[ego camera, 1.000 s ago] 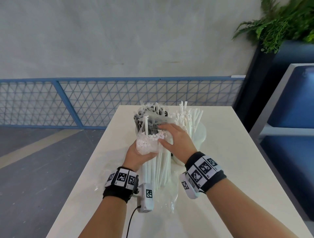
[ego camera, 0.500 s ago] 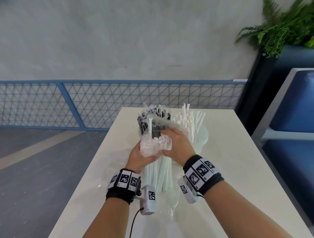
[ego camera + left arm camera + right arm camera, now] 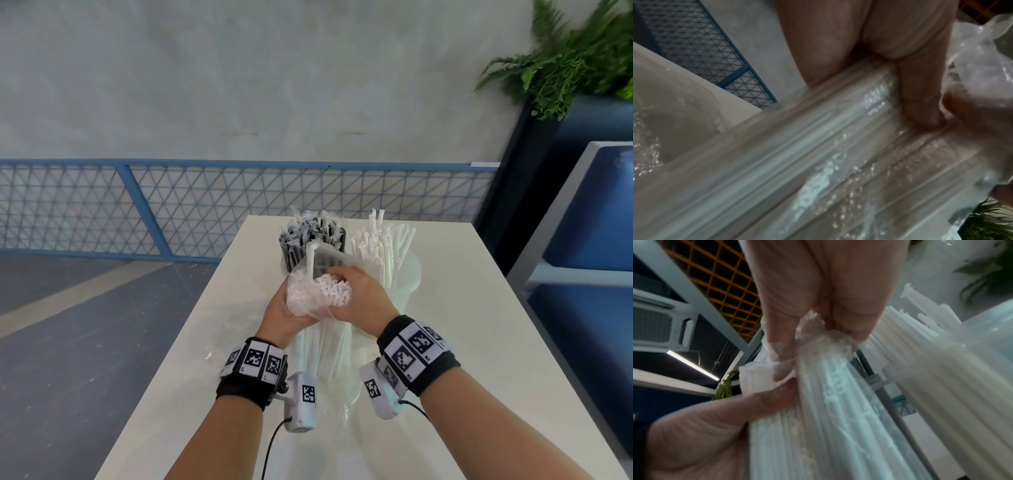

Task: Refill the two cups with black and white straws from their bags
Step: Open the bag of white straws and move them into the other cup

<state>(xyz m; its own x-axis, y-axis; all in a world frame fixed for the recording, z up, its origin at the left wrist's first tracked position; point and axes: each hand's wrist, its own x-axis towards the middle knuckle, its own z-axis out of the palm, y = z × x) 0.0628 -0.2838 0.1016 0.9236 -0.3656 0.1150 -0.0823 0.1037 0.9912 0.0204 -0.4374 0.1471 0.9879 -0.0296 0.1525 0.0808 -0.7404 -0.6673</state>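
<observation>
A clear bag of white straws (image 3: 322, 346) stands upright on the white table (image 3: 479, 359), just in front of the two cups. My left hand (image 3: 281, 313) grips its left side, fingers (image 3: 920, 105) pressed into the plastic (image 3: 818, 154). My right hand (image 3: 359, 301) curls over the bag's mouth, where its fingers (image 3: 818, 305) and thumb pinch bunched plastic and straws (image 3: 828, 410). One straw (image 3: 310, 260) sticks up out of the bag. Behind it, the left cup holds black straws (image 3: 308, 236) and the translucent right cup (image 3: 409, 277) holds white straws (image 3: 387, 240).
Crumpled clear plastic (image 3: 219, 346) lies on the table by my left wrist. A blue mesh fence (image 3: 137, 209) runs past the table's far edge. At the right are a dark planter with a fern (image 3: 565, 68) and a blue seat (image 3: 589, 222).
My right hand has curled further over the straw tops at the bag's mouth, bunching the plastic. Both hands stay on the bag in front of the cups.
</observation>
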